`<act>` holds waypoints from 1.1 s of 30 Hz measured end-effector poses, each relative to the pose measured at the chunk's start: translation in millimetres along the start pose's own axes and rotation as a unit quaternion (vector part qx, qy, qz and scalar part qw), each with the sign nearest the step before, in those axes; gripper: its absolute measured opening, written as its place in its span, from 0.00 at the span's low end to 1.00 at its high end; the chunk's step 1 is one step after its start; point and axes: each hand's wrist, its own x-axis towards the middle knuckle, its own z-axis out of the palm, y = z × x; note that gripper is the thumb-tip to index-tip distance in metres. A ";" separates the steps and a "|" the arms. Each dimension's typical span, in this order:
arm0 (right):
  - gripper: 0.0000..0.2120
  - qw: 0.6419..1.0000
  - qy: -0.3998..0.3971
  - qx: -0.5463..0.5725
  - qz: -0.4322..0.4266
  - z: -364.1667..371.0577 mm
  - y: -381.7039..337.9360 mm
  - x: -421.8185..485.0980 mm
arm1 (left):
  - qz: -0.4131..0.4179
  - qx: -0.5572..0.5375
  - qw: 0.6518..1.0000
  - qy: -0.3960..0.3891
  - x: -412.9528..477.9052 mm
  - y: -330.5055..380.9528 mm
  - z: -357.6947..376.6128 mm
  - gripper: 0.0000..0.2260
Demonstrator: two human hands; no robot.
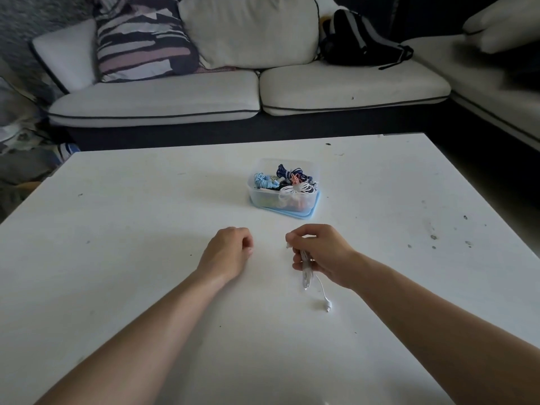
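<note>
My right hand (320,252) grips a folded white cable (306,276) just above the white table (146,229). One end of the cable with its plug (327,304) trails onto the table below the hand. My left hand (229,252) rests on the table to the left, its fingers curled and holding nothing. Beyond both hands stands a clear plastic box (263,197) holding several coiled cables in blue, navy, pink and white. The box sits on its light blue lid (309,213).
A white sofa (350,89) runs along the far side and right of the table, with a striped cushion (140,39) and a black bag (359,39) on it. Clutter lies on the floor at the left. Dark specks mark the table's right part.
</note>
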 end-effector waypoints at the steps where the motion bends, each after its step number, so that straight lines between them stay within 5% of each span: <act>1: 0.08 1.000 -0.004 0.007 -0.001 0.4 -2.2 -1.9 | -0.019 -0.030 0.999 0.007 -2.0 5.6 -2.0 0.04; 8: 0.04 0.998 -0.015 0.057 -0.035 -3.3 -27.8 -29.4 | -0.093 -0.395 0.914 0.019 -31.2 71.1 -36.8 0.05; 21: 0.03 0.990 0.014 0.086 -0.112 -1.5 -42.3 -87.4 | -0.205 -0.715 0.668 -0.035 -79.9 110.8 -72.1 0.08; 24: 0.02 0.986 0.024 0.095 -0.135 2.3 -41.9 -86.6 | -0.190 -0.715 0.671 -0.044 -80.9 112.7 -74.7 0.07; 33: 0.03 0.985 0.015 0.096 -0.144 5.7 -32.8 -84.4 | -0.113 -0.588 0.799 -0.063 -79.1 107.0 -70.9 0.10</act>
